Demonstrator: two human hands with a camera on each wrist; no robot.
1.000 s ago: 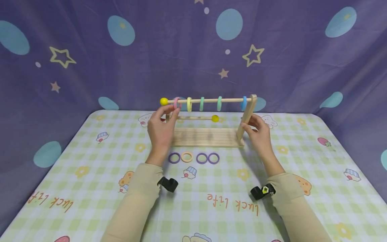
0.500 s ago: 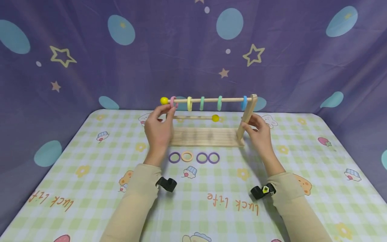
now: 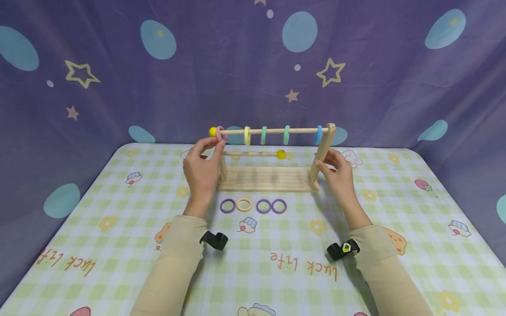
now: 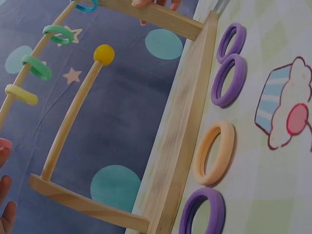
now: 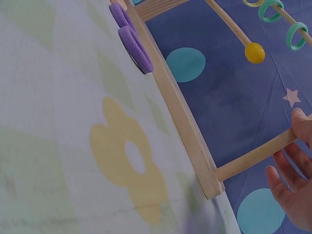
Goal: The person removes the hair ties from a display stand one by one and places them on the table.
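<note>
My left hand (image 3: 201, 171) pinches a pink ring (image 3: 218, 134) between thumb and fingers. That ring hangs on the upper wooden rod (image 3: 272, 131), right beside the yellow ball (image 3: 212, 131) at its left end. Farther along the same rod hang a yellow ring (image 3: 247, 136), two green rings (image 3: 286, 136) and a blue ring (image 3: 318, 135) by the post. My right hand (image 3: 339, 175) grips the right wooden post (image 3: 324, 151) of the stand, thumb in front and fingers behind. In the left wrist view only the left fingertips and a bit of the pink ring (image 4: 5, 143) show.
A lower rod (image 3: 253, 153) with its own yellow ball (image 3: 281, 154) extends from the shorter left post. Below, the wooden base (image 3: 269, 180) rests on the checked tablecloth (image 3: 253, 281). In front of it lie an orange ring (image 4: 226, 151) and several purple rings (image 4: 239, 78). A purple curtain (image 3: 237, 87) hangs behind.
My left hand has slid the pink ring leftward along the upper rod, up to the yellow ball. The right hand keeps its grip on the post, and the other rings stay put.
</note>
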